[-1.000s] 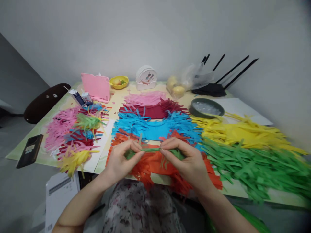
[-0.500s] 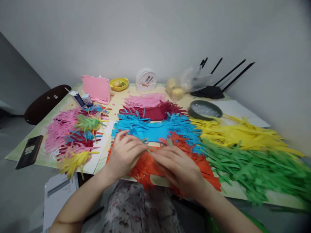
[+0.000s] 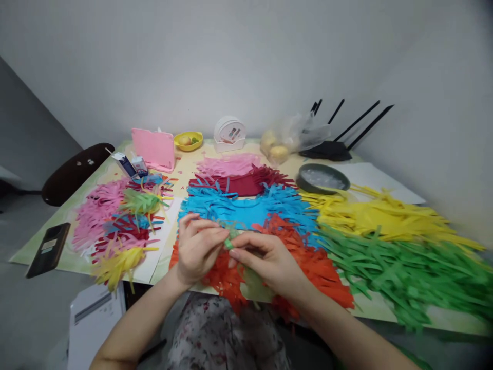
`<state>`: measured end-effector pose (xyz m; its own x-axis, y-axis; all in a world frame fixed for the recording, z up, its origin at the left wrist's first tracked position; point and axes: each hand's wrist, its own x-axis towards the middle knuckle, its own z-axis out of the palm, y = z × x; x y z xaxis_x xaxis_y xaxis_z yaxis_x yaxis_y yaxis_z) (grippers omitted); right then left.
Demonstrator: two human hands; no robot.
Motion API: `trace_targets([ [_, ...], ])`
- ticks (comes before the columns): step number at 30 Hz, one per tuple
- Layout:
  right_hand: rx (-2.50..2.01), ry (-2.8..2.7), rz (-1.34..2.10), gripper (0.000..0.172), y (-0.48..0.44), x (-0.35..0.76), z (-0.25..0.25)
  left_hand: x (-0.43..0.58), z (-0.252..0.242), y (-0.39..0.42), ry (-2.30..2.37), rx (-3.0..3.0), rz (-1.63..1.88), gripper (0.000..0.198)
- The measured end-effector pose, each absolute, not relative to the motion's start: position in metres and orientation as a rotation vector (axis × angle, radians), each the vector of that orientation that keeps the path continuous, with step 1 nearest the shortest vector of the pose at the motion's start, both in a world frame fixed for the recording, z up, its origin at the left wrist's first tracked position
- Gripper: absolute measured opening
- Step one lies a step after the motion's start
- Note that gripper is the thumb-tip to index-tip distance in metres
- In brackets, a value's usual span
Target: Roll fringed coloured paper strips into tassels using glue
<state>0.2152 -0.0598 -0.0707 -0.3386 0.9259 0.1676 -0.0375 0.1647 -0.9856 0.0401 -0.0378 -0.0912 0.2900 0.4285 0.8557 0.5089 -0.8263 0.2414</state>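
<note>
My left hand (image 3: 198, 248) and my right hand (image 3: 265, 259) meet above the orange fringed paper (image 3: 308, 267) at the table's near edge. Both pinch a small piece of green fringed paper (image 3: 228, 243) between thumb and fingers, and its loose strips poke up behind the fingertips. Beyond the hands lies blue fringed paper (image 3: 250, 208). A big pile of green paper strips (image 3: 404, 272) spreads to the right of my right hand.
Yellow strips (image 3: 385, 218), dark red paper (image 3: 246, 184) and pink paper (image 3: 227, 165) lie further back. Finished tassels (image 3: 123, 226) sit left, by a black phone (image 3: 48, 242). A dark bowl (image 3: 322, 178), pink stand (image 3: 153, 148), fruit bowl (image 3: 188, 140) and router (image 3: 327, 149) line the back.
The hands, apart and stretching the green piece a second ago, came together and lowered over the orange paper. The green piece is now bunched small between the fingertips.
</note>
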Motion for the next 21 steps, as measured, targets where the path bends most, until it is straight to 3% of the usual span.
trace_targets([
  [4,-0.837,-1.514,1.242,0.020,-0.053,0.217,-0.070,0.059,-0.091,-0.038,-1.307,-2.523,-2.072,0.009],
  [8,-0.890,-1.523,1.145,0.016,-0.040,0.223,-0.069,0.070,-0.086,-0.034,-1.687,-2.629,-2.289,0.016],
  [14,-0.995,-1.514,0.883,0.009,-0.032,0.221,-0.077,0.082,-0.093,-0.022,-1.754,-2.578,-2.417,0.017],
  [18,-1.014,-1.864,0.632,0.017,-0.007,0.240,-0.078,0.077,-0.097,-0.007,-1.779,-2.345,-2.417,0.014],
  [21,-1.415,-1.945,0.268,0.021,0.046,0.298,-0.075,0.064,-0.092,0.006,-1.859,-2.120,-2.805,0.016],
])
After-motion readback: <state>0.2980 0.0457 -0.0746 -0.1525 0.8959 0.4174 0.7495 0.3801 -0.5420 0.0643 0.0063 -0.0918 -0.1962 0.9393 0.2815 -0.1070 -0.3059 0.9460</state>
